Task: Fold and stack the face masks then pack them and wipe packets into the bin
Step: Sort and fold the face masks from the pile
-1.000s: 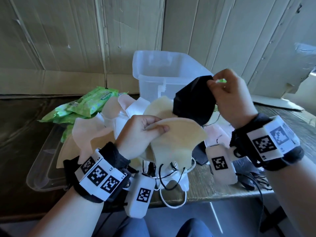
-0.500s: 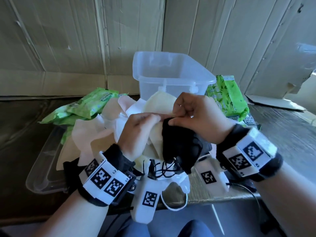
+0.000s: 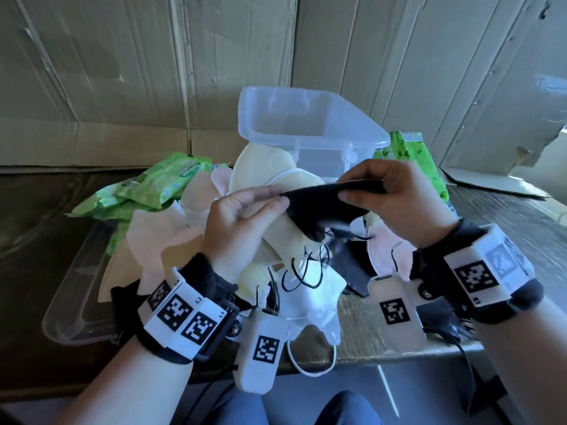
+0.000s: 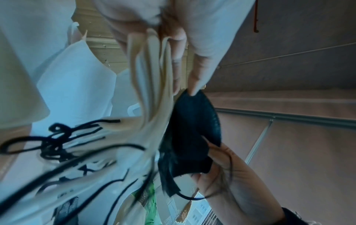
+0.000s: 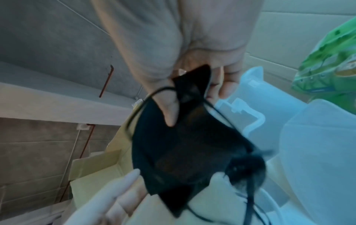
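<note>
My right hand [image 3: 356, 189] pinches one end of a folded black face mask [image 3: 322, 205], thumb [image 5: 169, 112] on top of the black mask [image 5: 183, 144]. My left hand [image 3: 276, 197] grips a stack of folded cream masks [image 3: 285, 237] and pinches the other tip of the black mask [image 4: 192, 121], which spans level between both hands. The cream stack [image 4: 150, 79] sits edge-on between my left fingers. Loose white, pink and cream masks [image 3: 153, 240] lie heaped below. The clear bin [image 3: 362, 124] stands open just behind my hands.
Green wipe packets [image 3: 165, 182] lie at the left of the heap, and another green packet [image 3: 414, 161] leans right of the bin. A clear lid [image 3: 73, 305] lies under the heap at the left. Cardboard walls [image 3: 122, 72] close the back. The table edge [image 3: 368, 354] is near me.
My right hand brought the black mask down from the upper right to my left hand. The mask now stretches flat between both hands above the cream stack.
</note>
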The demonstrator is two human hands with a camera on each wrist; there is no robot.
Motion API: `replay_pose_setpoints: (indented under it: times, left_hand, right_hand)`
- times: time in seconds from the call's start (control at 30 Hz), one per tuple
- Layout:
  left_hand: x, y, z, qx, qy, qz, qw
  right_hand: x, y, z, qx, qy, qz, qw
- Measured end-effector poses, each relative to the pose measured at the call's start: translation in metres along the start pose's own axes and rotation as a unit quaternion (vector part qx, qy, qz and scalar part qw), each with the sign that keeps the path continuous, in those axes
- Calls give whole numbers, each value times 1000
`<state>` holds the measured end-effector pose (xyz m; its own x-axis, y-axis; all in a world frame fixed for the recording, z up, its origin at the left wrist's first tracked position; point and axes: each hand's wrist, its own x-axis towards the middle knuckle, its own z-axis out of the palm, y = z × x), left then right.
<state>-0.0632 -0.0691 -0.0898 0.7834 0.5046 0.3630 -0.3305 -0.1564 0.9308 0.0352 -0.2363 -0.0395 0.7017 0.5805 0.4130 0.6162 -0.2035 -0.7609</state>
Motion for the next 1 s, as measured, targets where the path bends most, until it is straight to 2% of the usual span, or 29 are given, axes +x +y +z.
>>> replay_pose_setpoints:
  times: [0.13,0.2,0.27,0.37,0.5,0.67,0.73,0.87,1.0]
  left_hand:
    - [-2,4,-2,-50,-68,-27,996]
    - [-5,7,-1,-93,-116,-44,988]
    - [-8,9,1,-85,-130,-34,987]
    - [-9,4,5,-51,-112,-19,992]
    - [-8,1,7,-30,-115,-9,993]
    - [-7,1,6,-12,-90,28,995]
    - [-7,0,5,-5,-86,48,995]
    - [-5,-4,4,6,-56,53,997]
    - [-3,-8,3,20,-30,22,999]
  right_hand:
    - [-5,-14,2,22,-159,1,987]
    - [-5,-16,7,7,-184,11,983]
    - [-1,-14,9,-3,-153,28,988]
    - [3,-11,9,-10,-108,52,993]
    - [3,-9,8,-51,-86,60,993]
    - [2,4,8,-106,-16,62,992]
    - [0,8,8,-132,-11,54,990]
    - [-7,10,11,-76,22,-2,997]
    - [-14,7,18,-34,-21,-21,999]
